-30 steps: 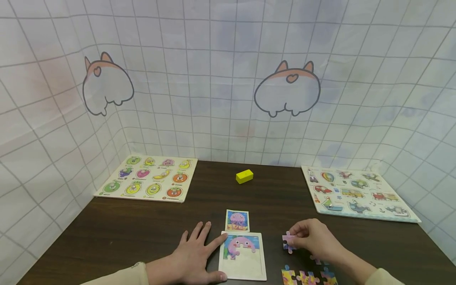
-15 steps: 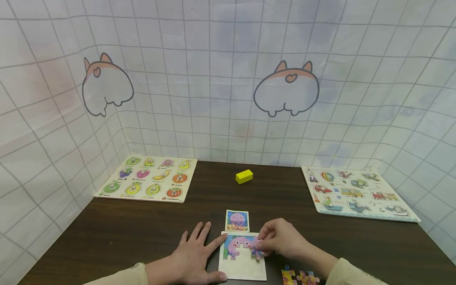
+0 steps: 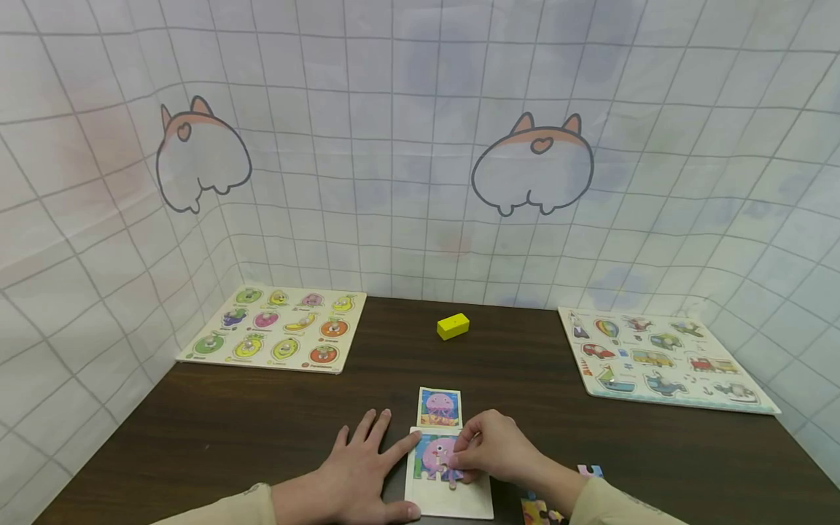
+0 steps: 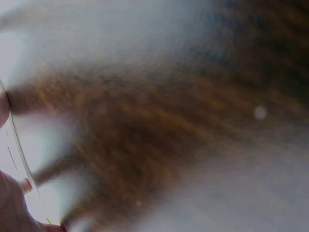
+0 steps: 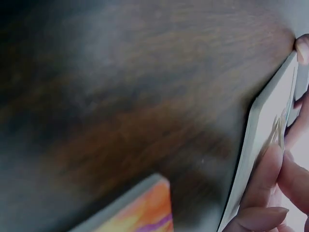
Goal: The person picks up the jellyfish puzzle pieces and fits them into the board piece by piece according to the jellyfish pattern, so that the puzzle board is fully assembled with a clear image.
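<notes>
The left hand (image 3: 359, 470) lies flat with spread fingers, its index fingertip and thumb touching the left side of the white puzzle frame (image 3: 453, 503). Between thumb and fingers the right hand (image 3: 495, 450) pinches a pink and blue puzzle piece (image 3: 453, 477) over the frame's middle. Joined pieces showing a pink jellyfish (image 3: 434, 450) fill part of the frame's upper area; the right fingers hide their right side. Directly above the frame lies a small jellyfish picture card (image 3: 440, 408). In the right wrist view the fingers (image 5: 270, 179) are at the frame's surface (image 5: 263, 121).
Loose puzzle pieces (image 3: 534, 512) lie near the right forearm, another (image 3: 590, 471) beyond it. A yellow block (image 3: 453, 326) sits farther back. A fruit board (image 3: 272, 328) stands at the back left, a vehicle board (image 3: 663, 361) at the back right. Patterned cloth walls surround the table.
The right hand has moved left from the loose pieces to the puzzle frame, carrying a piece that now lies over the middle of the frame. The left hand has stayed in place.
</notes>
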A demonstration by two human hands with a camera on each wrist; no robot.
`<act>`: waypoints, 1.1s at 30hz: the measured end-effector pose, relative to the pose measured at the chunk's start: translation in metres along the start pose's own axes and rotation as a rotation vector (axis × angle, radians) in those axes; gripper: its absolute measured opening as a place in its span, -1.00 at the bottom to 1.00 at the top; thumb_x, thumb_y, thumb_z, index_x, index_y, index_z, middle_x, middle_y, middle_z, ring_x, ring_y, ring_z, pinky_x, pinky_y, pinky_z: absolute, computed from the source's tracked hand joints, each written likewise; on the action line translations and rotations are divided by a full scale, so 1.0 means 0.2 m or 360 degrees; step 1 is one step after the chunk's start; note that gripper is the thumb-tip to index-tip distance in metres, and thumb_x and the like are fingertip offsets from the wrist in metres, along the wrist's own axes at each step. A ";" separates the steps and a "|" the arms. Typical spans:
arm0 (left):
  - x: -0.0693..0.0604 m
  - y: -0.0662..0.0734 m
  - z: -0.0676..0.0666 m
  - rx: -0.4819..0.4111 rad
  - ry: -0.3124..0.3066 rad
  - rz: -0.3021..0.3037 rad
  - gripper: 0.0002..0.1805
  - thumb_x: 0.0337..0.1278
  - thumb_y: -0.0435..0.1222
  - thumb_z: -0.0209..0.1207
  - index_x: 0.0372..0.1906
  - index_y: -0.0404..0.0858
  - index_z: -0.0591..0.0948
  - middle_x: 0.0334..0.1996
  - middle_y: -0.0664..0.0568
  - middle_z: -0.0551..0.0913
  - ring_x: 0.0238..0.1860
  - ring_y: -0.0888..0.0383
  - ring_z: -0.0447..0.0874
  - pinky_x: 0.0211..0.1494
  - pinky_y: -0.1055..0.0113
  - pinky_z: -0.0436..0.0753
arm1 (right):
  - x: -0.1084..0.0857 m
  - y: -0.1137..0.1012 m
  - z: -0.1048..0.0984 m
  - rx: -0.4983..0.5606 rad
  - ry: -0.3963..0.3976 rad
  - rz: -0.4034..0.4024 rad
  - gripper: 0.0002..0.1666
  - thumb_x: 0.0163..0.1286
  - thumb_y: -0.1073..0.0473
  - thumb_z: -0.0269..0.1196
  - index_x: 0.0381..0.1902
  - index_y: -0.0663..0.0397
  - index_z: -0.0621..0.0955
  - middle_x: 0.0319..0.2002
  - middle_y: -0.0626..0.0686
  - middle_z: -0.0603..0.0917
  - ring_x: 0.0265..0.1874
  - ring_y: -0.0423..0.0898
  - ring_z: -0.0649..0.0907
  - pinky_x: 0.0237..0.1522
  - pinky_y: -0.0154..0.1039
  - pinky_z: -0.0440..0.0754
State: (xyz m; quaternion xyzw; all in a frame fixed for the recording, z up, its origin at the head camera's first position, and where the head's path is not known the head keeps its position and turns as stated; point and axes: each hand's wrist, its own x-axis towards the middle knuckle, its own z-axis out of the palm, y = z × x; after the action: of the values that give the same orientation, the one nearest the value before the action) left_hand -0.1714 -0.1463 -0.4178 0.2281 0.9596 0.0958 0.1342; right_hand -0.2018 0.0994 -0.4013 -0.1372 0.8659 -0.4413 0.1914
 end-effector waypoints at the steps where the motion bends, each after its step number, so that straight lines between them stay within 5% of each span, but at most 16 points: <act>1: 0.00 0.00 0.00 -0.0001 0.0002 0.0001 0.02 0.03 0.46 0.17 0.60 0.26 0.18 0.60 -0.27 0.13 0.59 -0.34 0.08 0.35 -0.49 0.25 | 0.00 0.00 0.00 -0.0002 0.0003 0.0007 -0.82 0.20 0.24 0.52 -0.48 0.18 0.71 -0.63 0.03 0.75 -0.65 -0.18 0.74 -0.56 -0.40 0.56; 12: 0.00 -0.02 0.02 0.0017 0.0026 0.0035 0.02 0.03 0.50 0.14 0.60 0.28 0.17 0.59 -0.29 0.15 0.57 -0.34 0.11 0.32 -0.50 0.28 | 0.00 -0.06 0.03 -0.0081 0.0059 0.0134 -0.79 0.18 0.27 0.53 -0.56 0.15 0.70 -0.67 -0.01 0.72 -0.68 -0.22 0.72 -0.61 -0.45 0.45; 33: 0.02 -0.03 0.04 0.0019 0.0016 0.0029 0.02 0.01 0.55 0.08 0.60 0.33 0.16 0.59 -0.27 0.14 0.58 -0.33 0.09 0.34 -0.48 0.27 | 0.02 -0.08 0.04 -0.0259 0.0085 0.0165 -0.69 0.09 0.24 0.59 -0.63 0.09 0.63 -0.74 -0.03 0.67 -0.74 -0.24 0.66 -0.67 -0.42 0.28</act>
State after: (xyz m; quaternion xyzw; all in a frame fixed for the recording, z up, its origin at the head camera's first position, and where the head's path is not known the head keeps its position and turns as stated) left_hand -0.1752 -0.1477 -0.4275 0.2373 0.9587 0.0924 0.1271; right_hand -0.2016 0.0829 -0.3936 -0.0955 0.9097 -0.3624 0.1792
